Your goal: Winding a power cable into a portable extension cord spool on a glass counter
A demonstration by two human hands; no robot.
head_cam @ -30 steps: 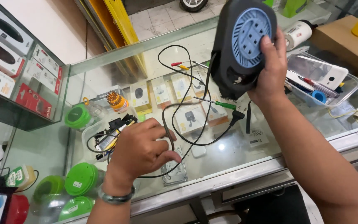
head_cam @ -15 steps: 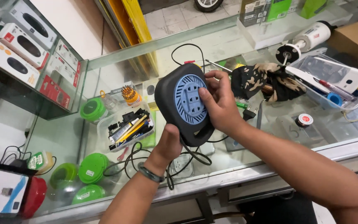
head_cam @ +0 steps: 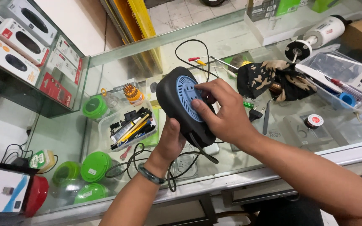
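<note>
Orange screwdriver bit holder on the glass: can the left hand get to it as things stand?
Probably not right away: the left hand is cupped under the black cable reel. The path to the bit holder looks open, so it would have to let go first.

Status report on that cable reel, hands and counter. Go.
Left hand cradles black cable reel from beneath. Right hand on its blue face. Loose black cord trails on glass counter; tool tray close by.

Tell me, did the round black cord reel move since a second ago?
Yes. The cord reel came down from high by the clear plastic tray to low over the glass counter, beside the tool box, held in both hands.
</note>
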